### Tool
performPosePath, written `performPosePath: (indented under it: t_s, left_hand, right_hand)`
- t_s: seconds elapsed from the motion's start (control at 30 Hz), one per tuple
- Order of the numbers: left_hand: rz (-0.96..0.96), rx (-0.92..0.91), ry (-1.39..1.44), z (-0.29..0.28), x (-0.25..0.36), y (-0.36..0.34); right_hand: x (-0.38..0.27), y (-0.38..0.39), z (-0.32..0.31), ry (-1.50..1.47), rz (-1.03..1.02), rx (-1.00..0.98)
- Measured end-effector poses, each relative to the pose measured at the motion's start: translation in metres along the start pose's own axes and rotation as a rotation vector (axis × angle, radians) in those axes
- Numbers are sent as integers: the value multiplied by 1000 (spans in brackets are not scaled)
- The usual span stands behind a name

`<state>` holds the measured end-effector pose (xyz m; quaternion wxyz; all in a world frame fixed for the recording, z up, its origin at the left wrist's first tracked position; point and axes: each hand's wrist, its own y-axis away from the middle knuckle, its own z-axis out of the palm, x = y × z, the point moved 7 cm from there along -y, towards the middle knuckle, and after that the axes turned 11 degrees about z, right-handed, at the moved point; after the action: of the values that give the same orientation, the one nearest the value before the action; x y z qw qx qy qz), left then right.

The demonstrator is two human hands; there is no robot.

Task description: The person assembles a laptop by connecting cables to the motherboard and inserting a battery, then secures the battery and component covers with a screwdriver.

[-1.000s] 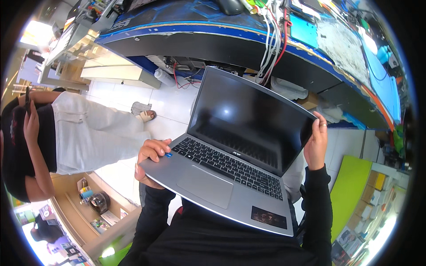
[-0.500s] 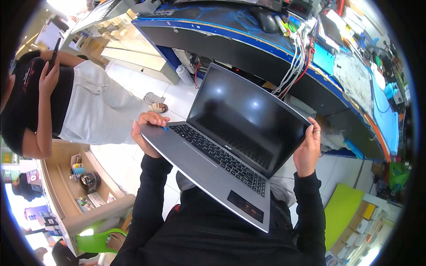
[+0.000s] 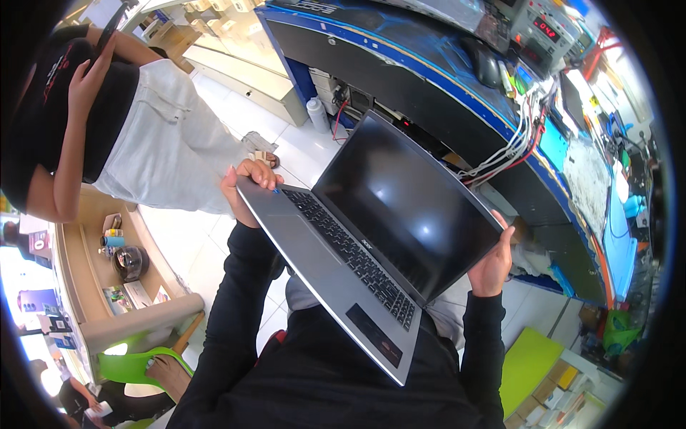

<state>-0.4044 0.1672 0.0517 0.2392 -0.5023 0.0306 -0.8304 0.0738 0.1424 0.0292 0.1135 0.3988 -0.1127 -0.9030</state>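
An opened silver-grey laptop [image 3: 304,232] is held up in front of my body, tilted, with a dark screen that reflects ceiling lights. My left hand [image 3: 249,187] grips the left corner of its base, fingers on top beside the keyboard and the palm underneath. My right hand [image 3: 493,261] holds the right edge of the lid, with fingertips behind it and the thumb along the rim. Black keys and a dark sticker on the palm rest show on the base. The undersides of both hands' grips are partly hidden by the laptop.
A blue-edged workbench [image 3: 386,53] ahead carries a mouse [image 3: 482,63], cables [image 3: 518,132] and tools. At the left a person in light grey trousers [image 3: 161,136] holds a phone. A shelf counter [image 3: 139,314], a green chair [image 3: 136,366] and a lime-green panel [image 3: 536,372] stand nearby.
My view has turned, so the bench and the person appear shifted. The laptop has swung to a steeper slant, its front corner moving left; both hands keep their hold.
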Motion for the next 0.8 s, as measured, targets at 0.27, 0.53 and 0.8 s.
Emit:
performPosePath:
  t_s: [0.27,0.53,0.8]
  left_hand:
    - [23,-27,-36,10,-2,-3]
    - [39,-7,-38,11,0,-8]
    - [36,4,-231,7,3,1]
  right_hand:
    - [8,-8,-12,-80,26,-108]
    - [17,-7,-17,-148,153,-272]
    - [15,-13,-17,-159,273,-589]
